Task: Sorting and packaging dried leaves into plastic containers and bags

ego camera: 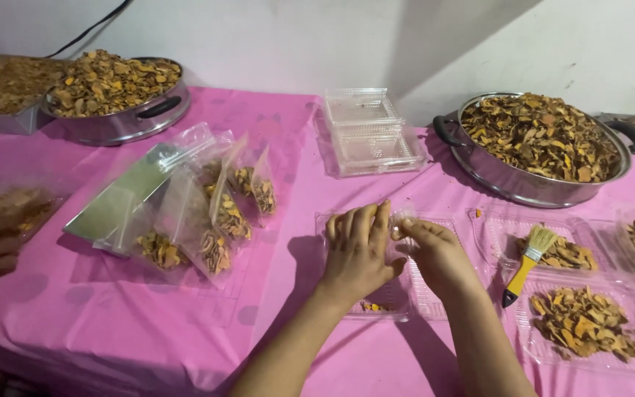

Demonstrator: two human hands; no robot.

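**Hands on a clear clamshell box**

Pink tablecloth point(112, 323) covers the bench. Left hand point(358, 250) lies flat, fingers spread, steadying the clear clamshell box point(420, 294); right hand point(435, 250) pinches its rim. Beyond, filled pouches point(214, 220), empty boxes point(369, 132) and a pan of dried chips point(538, 140) stand within reach.

Pink tablecloth point(112, 323) with faint darker dots. Silver pan point(531, 187), black handles, brown-orange dried chips. Clear plastic clamshell tray point(424, 294). Transparent pouches point(214, 220), yellow-brown contents. Brush point(527, 261): yellow handle, black tip, pale bristles.
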